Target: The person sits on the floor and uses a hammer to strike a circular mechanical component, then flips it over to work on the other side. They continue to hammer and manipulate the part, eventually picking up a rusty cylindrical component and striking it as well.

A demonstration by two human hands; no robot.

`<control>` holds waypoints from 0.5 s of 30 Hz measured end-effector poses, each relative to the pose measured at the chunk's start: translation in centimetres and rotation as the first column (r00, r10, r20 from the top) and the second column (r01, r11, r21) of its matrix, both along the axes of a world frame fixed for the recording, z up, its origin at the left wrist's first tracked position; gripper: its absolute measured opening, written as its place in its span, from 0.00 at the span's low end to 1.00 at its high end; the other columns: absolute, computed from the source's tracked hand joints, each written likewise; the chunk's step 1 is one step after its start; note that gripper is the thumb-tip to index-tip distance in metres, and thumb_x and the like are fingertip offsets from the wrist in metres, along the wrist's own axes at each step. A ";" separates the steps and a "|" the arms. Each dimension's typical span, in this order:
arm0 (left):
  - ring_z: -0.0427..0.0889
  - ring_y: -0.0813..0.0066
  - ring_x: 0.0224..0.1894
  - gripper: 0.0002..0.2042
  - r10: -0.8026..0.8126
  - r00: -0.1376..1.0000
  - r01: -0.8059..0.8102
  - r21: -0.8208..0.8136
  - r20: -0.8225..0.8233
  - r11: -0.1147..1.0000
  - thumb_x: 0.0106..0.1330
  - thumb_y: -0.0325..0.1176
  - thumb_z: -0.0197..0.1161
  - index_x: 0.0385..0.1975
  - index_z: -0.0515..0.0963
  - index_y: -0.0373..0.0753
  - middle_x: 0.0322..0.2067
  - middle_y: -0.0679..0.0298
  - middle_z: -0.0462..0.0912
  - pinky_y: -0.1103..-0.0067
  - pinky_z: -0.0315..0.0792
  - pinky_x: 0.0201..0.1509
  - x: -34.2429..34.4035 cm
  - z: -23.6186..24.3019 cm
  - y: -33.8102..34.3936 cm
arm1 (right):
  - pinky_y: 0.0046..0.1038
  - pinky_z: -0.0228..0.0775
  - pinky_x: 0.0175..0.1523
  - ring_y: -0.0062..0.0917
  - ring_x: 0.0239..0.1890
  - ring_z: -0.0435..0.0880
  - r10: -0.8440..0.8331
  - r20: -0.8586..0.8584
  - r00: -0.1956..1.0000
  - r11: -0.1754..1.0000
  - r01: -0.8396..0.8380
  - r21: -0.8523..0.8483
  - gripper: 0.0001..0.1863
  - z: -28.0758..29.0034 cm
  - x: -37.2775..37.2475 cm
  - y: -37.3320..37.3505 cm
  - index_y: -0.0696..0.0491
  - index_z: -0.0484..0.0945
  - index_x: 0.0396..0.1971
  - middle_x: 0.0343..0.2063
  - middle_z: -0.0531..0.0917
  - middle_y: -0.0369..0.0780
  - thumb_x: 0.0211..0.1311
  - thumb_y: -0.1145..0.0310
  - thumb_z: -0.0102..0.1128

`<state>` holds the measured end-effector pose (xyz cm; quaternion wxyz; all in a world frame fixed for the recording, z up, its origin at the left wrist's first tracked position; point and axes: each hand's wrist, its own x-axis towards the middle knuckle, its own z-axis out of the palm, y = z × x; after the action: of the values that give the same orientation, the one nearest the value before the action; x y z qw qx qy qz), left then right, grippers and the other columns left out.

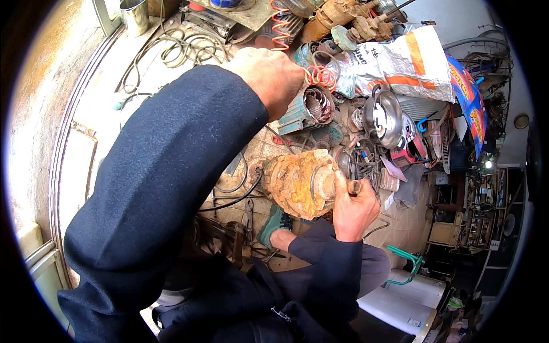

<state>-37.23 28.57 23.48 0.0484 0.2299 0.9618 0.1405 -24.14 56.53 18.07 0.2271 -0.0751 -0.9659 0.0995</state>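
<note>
A rusty, orange-brown cast metal machine part [294, 184], perhaps a motor or pump body, is tilted in front of me above the tiled floor. My right hand [353, 212] is closed round the narrow shaft end at its right side, thumb along the neck. My left hand [267, 79] is raised, up and left of the part, with the fingers curled into a fist. The back of the hand hides what those fingers hold, if anything. A red coiled air hose [321, 78] shows just beside its knuckles.
Beyond my hands lie a green motor housing [297, 113], a steel pan [383, 117] and a white woven sack [406, 66]. Cables [189, 47] coil on the floor at far left. Pliers [248, 214] and other tools lie near my green shoe [275, 226].
</note>
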 end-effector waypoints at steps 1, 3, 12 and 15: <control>0.89 0.56 0.48 0.12 -0.006 1.000 0.006 -0.009 0.002 1.000 0.59 0.26 0.63 0.42 0.88 0.39 0.42 0.53 0.89 0.65 0.83 0.49 0.1 0.0 0.1 | 0.45 0.72 0.33 0.48 0.27 0.85 0.072 0.004 0.997 0.996 -0.072 -0.046 0.23 0.2 0.2 0.4 0.58 0.79 0.28 0.21 0.83 0.49 0.54 0.53 0.79; 0.89 0.56 0.48 0.12 -0.005 1.000 0.005 -0.024 0.017 1.000 0.59 0.26 0.63 0.42 0.88 0.39 0.43 0.53 0.89 0.65 0.83 0.50 0.2 0.1 0.1 | 0.43 0.74 0.34 0.46 0.28 0.86 0.149 0.032 0.988 0.982 -0.144 -0.119 0.20 0.8 0.1 0.5 0.58 0.79 0.31 0.22 0.84 0.48 0.56 0.57 0.78; 0.89 0.56 0.48 0.12 0.007 1.000 -0.006 -0.040 0.020 0.999 0.58 0.25 0.64 0.42 0.88 0.39 0.42 0.53 0.89 0.65 0.83 0.50 0.1 -0.4 -0.5 | 0.35 0.76 0.33 0.39 0.27 0.89 0.212 0.169 0.963 0.962 -0.174 -0.212 0.14 1.7 -0.1 0.8 0.59 0.79 0.30 0.22 0.86 0.49 0.60 0.65 0.75; 0.89 0.57 0.47 0.12 0.007 1.000 -0.006 -0.046 0.016 0.999 0.58 0.25 0.64 0.41 0.88 0.39 0.41 0.53 0.90 0.66 0.84 0.49 0.2 -0.2 -0.4 | 0.34 0.76 0.33 0.37 0.26 0.89 0.199 0.163 0.966 0.964 -0.163 -0.209 0.14 1.6 0.0 0.7 0.59 0.79 0.29 0.22 0.85 0.49 0.60 0.66 0.75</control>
<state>-37.07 28.14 23.24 0.0610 0.2245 0.9651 0.1206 -24.11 57.25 19.66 0.1192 -0.0168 -0.9710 0.2064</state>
